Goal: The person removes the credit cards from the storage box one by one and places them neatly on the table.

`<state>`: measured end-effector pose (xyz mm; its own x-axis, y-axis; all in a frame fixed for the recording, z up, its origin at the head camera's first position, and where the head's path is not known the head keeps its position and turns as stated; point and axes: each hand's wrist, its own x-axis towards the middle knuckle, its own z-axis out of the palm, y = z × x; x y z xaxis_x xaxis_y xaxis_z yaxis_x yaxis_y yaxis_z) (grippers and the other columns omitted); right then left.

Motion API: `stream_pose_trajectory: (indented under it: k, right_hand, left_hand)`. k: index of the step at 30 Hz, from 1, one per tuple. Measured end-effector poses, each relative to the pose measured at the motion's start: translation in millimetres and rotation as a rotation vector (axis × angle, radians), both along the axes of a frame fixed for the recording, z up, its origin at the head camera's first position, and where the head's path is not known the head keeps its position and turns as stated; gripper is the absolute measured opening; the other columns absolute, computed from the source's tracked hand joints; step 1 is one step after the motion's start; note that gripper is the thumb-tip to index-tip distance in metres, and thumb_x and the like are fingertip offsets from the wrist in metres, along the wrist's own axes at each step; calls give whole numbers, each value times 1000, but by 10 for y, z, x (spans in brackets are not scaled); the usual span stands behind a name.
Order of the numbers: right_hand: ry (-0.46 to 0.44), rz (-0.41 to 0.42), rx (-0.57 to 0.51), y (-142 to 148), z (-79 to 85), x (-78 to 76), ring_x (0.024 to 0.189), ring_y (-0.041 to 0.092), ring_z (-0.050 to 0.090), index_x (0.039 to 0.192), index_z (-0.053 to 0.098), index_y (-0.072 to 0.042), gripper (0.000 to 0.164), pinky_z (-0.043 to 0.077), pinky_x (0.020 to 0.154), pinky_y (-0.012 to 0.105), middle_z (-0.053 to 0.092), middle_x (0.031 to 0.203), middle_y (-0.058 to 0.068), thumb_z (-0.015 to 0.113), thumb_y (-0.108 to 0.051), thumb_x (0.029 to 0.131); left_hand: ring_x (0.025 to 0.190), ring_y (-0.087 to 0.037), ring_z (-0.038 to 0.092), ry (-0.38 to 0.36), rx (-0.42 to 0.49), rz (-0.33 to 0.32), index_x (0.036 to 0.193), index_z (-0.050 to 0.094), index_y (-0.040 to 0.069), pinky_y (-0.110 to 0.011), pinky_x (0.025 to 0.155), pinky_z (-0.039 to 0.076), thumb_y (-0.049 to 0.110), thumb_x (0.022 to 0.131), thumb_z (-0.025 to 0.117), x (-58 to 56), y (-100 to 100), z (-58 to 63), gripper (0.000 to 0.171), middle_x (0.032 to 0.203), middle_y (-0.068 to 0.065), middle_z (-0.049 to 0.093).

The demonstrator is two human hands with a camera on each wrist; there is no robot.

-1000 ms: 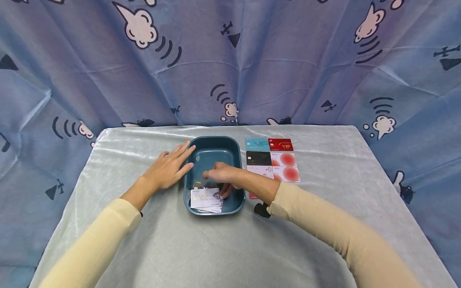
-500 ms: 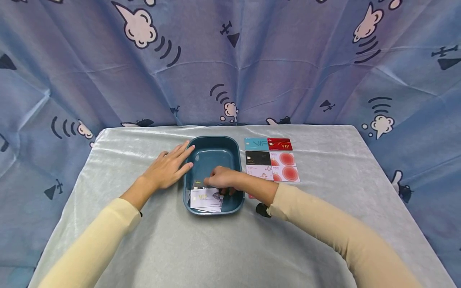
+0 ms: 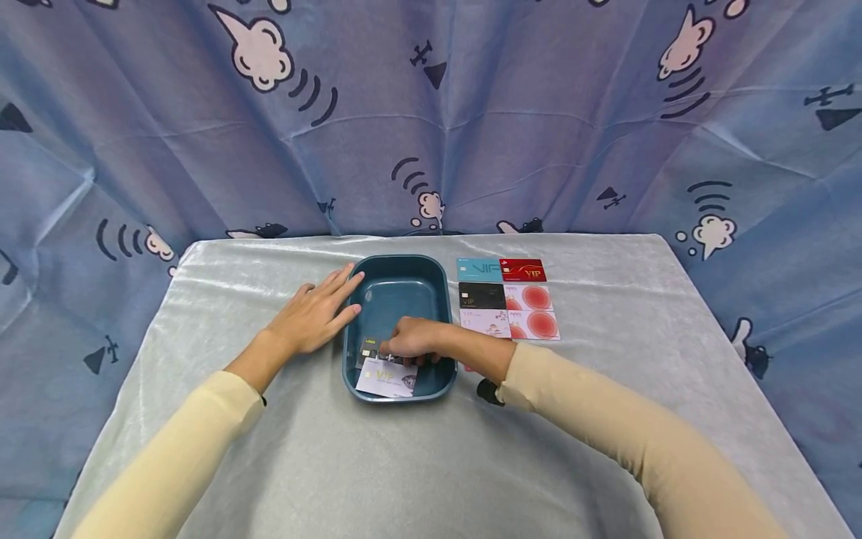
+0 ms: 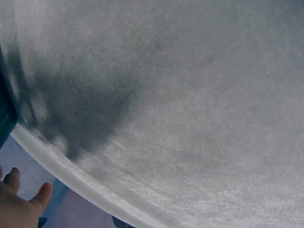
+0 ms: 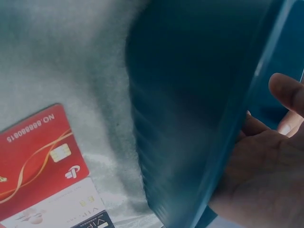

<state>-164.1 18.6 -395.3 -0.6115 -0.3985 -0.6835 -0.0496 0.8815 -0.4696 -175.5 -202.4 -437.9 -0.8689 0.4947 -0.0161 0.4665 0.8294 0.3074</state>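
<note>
My left hand rests on the left rim of a dark teal tray, its fingers stretched out. Inside the tray, my right hand reaches down with bent fingers at the edge of the cards; whether it pinches one is hidden. A white VIP card lies slanted at the near end, over other cards. Beside it shows part of a dark card with yellow lettering. In the right wrist view, the right hand is past the tray wall, its fingertips partly out of sight.
Right of the tray, several cards lie in two columns: a blue card, a red card, a black card and pink-white ones among them. The right forearm covers some. A pale cloth covers the table; a patterned curtain hangs behind.
The right hand's fingers have shifted slightly within the tray. The white VIP card has turned and slid a little toward the near edge. The left hand has stayed put.
</note>
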Motion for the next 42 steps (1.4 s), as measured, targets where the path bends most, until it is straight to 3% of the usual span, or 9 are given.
stream_pose_trajectory:
  k: [5, 11, 19, 26, 42]
  right_hand:
    - [-21, -15, -17, 5, -7, -8, 77, 24, 61, 96, 73, -5, 35, 51, 72, 41, 68, 86, 10, 57, -36, 98]
    - [-36, 0, -41, 15, -19, -11, 76, 24, 61, 97, 73, -5, 31, 48, 67, 37, 69, 88, 11, 58, -32, 99]
    - [-87, 82, -83, 19, -18, 36, 74, 22, 64, 93, 74, -5, 24, 51, 69, 39, 71, 86, 13, 65, -27, 96]
    - [-116, 106, -130, 18, -17, 81, 73, 23, 65, 91, 76, -11, 21, 47, 60, 33, 70, 82, 9, 72, -32, 91]
    - [-268, 217, -170, 61, -28, 45, 69, 16, 63, 96, 78, -13, 17, 47, 59, 30, 65, 79, 3, 69, -27, 95]
  left_hand:
    - [150, -30, 21, 6, -1, -5, 160, 21, 16, -62, 110, 28, 45, 107, 36, 0, -2, -3, 63, 167, -8, 13]
    - [150, -31, 22, 15, -1, -8, 160, 22, 15, -62, 109, 29, 48, 107, 33, 5, -10, -11, 63, 166, -9, 13]
    - [150, -30, 22, 27, 0, -11, 160, 22, 15, -62, 109, 30, 47, 107, 34, 3, -5, -4, 63, 166, -9, 14]
    - [150, -31, 22, 23, -3, -9, 160, 22, 15, -62, 109, 29, 47, 107, 33, 11, -4, -3, 63, 166, -9, 13]
    - [150, -30, 22, 25, -1, -7, 160, 21, 17, -61, 108, 30, 48, 107, 33, 4, -4, -21, 63, 166, -8, 14]
